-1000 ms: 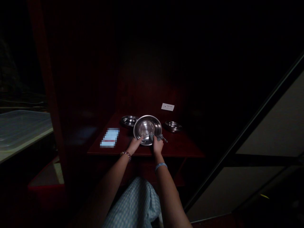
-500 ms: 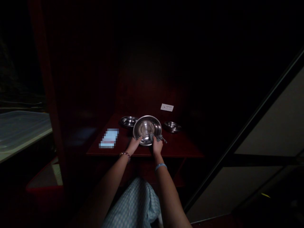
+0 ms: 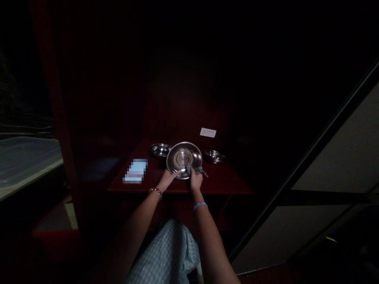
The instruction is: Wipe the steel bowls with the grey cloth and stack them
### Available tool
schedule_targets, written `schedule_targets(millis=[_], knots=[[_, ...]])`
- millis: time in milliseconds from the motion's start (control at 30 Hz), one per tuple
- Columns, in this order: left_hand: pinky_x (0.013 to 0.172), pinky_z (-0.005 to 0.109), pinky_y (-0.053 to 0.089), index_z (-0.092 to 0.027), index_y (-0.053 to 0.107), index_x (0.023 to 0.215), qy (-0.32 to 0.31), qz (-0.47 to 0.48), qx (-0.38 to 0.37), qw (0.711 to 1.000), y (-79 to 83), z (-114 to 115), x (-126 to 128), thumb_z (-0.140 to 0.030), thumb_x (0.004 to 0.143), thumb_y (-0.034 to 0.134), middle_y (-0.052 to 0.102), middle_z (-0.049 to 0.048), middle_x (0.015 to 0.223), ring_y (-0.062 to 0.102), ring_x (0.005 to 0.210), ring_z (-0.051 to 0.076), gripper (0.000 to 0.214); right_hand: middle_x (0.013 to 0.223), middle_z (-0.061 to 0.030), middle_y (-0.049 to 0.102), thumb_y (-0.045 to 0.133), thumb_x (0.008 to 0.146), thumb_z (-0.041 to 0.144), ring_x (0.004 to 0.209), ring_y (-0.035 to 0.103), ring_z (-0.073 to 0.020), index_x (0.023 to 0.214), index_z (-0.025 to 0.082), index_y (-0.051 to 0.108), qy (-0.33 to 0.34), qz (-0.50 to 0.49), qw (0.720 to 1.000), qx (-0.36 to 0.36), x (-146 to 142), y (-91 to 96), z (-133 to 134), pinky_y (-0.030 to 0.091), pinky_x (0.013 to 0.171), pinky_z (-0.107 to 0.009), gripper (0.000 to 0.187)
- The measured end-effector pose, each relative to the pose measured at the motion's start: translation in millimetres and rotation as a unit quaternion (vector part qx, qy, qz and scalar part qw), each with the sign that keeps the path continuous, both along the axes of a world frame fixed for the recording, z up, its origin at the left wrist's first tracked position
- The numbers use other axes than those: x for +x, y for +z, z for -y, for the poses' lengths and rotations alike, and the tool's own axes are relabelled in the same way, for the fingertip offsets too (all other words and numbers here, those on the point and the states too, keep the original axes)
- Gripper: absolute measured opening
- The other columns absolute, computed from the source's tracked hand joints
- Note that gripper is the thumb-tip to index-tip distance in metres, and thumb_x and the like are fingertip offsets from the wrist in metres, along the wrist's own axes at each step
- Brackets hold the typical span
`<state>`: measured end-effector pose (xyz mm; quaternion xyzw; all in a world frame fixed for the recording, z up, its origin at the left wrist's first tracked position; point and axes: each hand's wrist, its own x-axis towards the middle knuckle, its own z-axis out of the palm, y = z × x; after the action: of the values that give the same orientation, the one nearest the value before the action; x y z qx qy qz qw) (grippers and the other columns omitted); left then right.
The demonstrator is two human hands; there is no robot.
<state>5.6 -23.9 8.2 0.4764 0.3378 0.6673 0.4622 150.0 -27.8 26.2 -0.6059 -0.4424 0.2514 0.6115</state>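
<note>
- Near the front edge of the dark red wooden table (image 3: 227,182): round shiny steel plate (image 3: 184,157), tilted up toward the camera.
- At its lower-left rim: left hand (image 3: 168,180), grip closed on that rim.
- Just beside: right hand (image 3: 196,181), grip clamped on grey cloth (image 3: 196,170), pressed against the plate.
- Behind, one each side: small steel dish (image 3: 160,150) and second small steel dish (image 3: 215,156), flat on the table.

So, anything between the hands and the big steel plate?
Nothing blocks. The left hand holds the steel plate at its lower rim; the right hand presses a grey cloth on it. The left dish and right dish sit behind, apart.
</note>
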Motion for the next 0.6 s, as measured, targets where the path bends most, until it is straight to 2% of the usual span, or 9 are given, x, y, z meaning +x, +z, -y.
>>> schedule_targets(millis=[167, 367, 600], knots=[[0.122, 0.045, 0.033, -0.014, 0.067, 0.123, 0.003, -0.013, -0.008, 1.0, -2.0, -2.9, -1.8, -0.02, 0.068, 0.083, 0.07, 0.0151, 0.133, 0.057, 0.135, 0.028, 0.058, 0.101, -0.0208, 0.08, 0.068, 0.081, 0.04, 0.102, 0.076, -0.0356, 0.093, 0.007, 0.081, -0.01, -0.001, 1.0, -0.011, 0.7, -1.5, -2.2, 0.054, 0.085, -0.035, 0.037], [0.122, 0.046, 0.031, -0.016, 0.072, 0.116, 0.024, -0.015, -0.013, 1.0, -3.5, -4.5, -2.1, -0.017, 0.073, 0.075, 0.075, 0.0108, 0.124, 0.058, 0.133, 0.027, 0.043, 0.101, -0.0194, 0.08, 0.067, 0.081, 0.039, 0.104, 0.075, -0.0347, 0.091, 0.009, 0.081, 0.005, 0.009, 1.0, 0.005, -0.2, -2.2, -1.9, 0.054, 0.086, -0.034, 0.035], [0.121, 0.047, 0.034, -0.017, 0.072, 0.117, 0.026, -0.014, -0.044, 0.999, 1.8, -2.8, -3.3, -0.01, 0.072, 0.068, 0.078, 0.0083, 0.113, 0.063, 0.126, 0.027, 0.046, 0.102, -0.0174, 0.08, 0.066, 0.081, 0.041, 0.104, 0.076, -0.0319, 0.092, 0.011, 0.082, 0.015, 0.013, 1.0, 0.006, -0.1, -2.5, -0.8, 0.054, 0.087, -0.032, 0.036]])
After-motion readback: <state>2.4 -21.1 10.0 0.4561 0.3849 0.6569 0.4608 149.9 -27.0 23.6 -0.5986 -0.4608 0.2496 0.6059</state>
